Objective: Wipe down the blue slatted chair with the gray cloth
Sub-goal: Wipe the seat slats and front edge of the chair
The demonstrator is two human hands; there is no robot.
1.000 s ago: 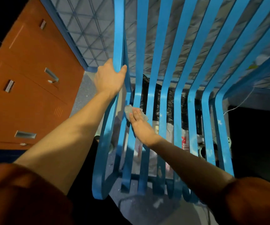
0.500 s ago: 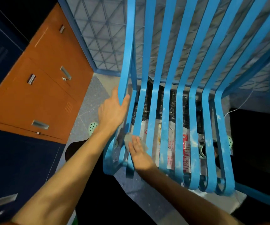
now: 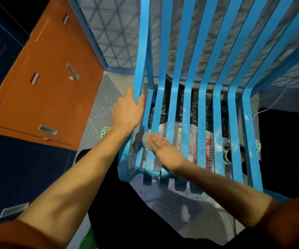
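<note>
The gray cloth [image 3: 146, 142] lies on the seat slats of the blue chair [image 3: 218, 133], near the seat's left front corner. Your right hand [image 3: 165, 152] presses down on it with flat, straight fingers. Your left hand [image 3: 127, 112] wraps around the chair's left edge slat. Orange lockers [image 3: 37, 90] stand on your left.

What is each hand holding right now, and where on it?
Left hand grips the blue slatted chair by its outermost slat. Right hand grips nothing: it presses the gray cloth flat onto the seat slats.
</note>
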